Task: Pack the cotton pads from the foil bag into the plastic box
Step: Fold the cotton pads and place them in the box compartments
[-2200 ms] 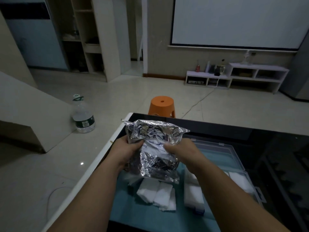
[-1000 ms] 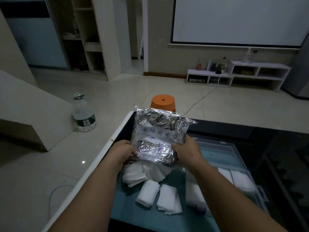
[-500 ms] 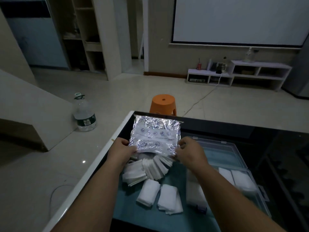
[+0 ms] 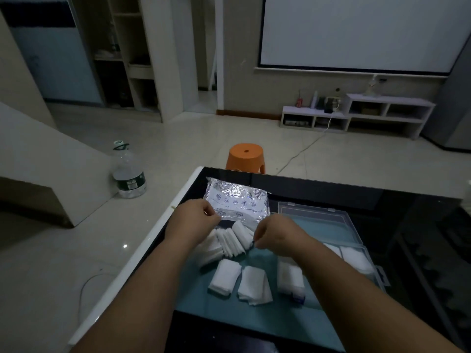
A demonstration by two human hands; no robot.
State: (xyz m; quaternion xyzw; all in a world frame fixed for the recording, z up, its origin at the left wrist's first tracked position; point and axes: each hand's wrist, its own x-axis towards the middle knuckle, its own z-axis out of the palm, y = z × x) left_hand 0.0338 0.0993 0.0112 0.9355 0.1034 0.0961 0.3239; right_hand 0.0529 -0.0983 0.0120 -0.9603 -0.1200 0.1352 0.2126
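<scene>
The silver foil bag lies nearly flat on the dark table, its open mouth toward me. My left hand pinches the left corner of that mouth and my right hand pinches the right corner. A fanned row of white cotton pads has spilled from the mouth onto the teal mat. Two small stacks of pads lie nearer me, and a third stack sits under my right forearm. The clear plastic box stands open at the right, with pads in its near compartments.
A teal mat covers the near part of the black glass table. An orange stool stands just beyond the table's far edge. A large water bottle sits on the floor to the left.
Both hands lowered the foil bag from upright in the air to nearly flat on the table. A row of cotton pads slid out of its mouth onto the mat.
</scene>
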